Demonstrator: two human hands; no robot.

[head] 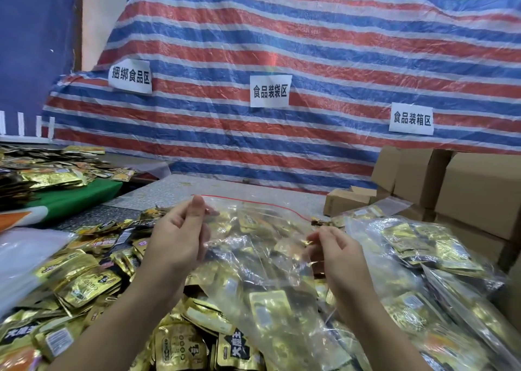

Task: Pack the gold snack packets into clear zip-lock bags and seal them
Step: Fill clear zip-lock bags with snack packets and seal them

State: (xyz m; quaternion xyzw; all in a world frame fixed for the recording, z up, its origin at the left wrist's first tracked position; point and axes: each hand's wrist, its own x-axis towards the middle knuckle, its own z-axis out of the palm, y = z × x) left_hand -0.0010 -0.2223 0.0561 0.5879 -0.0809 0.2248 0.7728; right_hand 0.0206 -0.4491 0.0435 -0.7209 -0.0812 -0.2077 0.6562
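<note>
clear zip-lock bag [267, 258] lay in front of the person, on top of the loose gold snack packets [84, 283], its mouth pointing away; the red zip line [253, 201] ran across the far edge. bag already held a good many gold packets, seen through the film.

left hand [180, 235] was up at the near-left end of the mouth, thumb and fingers curled as if pinching the film there; grip narrow, though whether it truly held the plastic was hard to tell. right hand [335, 249] sat at the right side of the bag, fingers curled round a small gold packet or fold of film; could not tell which.

judged step: filling about done, closing of the mouth in hand. next move would call for bringing both zip strips together at one end and running pinched fingers along the red line, keeping packets clear of the seal.

to the right, filled zip-lock bags [423, 258] lay stacked, also with gold packets inside. beyond them cardboard boxes [465, 187], contents not seen. speckled surface [197, 190] showed behind; striped tarp [282, 46] with paper labels [270, 91] hung at back.
</note>
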